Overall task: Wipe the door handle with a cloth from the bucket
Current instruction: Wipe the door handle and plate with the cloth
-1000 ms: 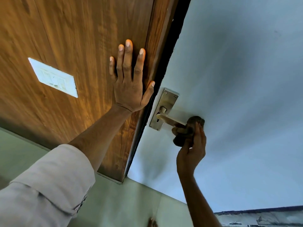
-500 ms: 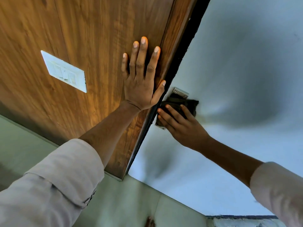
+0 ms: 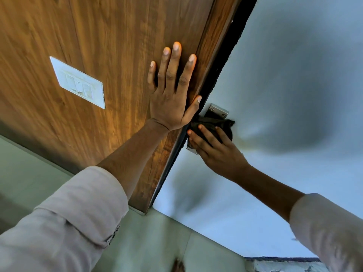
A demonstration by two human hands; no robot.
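Note:
A dark brown cloth (image 3: 213, 123) lies over the metal door handle plate (image 3: 218, 111) on the pale door (image 3: 284, 79). My right hand (image 3: 215, 149) presses the cloth flat against the plate, fingers spread over it. The lever is hidden under cloth and hand; only the plate's top and a bottom corner show. My left hand (image 3: 172, 91) rests flat on the wooden wall panel (image 3: 98, 36) just left of the door's edge, fingers apart, holding nothing. No bucket is in view.
A white switch plate (image 3: 78, 83) sits on the wood panel to the left. A dark gap (image 3: 222, 61) runs between panel and door. Green floor tiles (image 3: 157, 242) lie below, with a foot (image 3: 177, 266) at the bottom edge.
A second ago my right hand held the cloth around the lever's end from below. It has since moved up onto the handle plate, pressing the cloth flat. The left hand stayed put.

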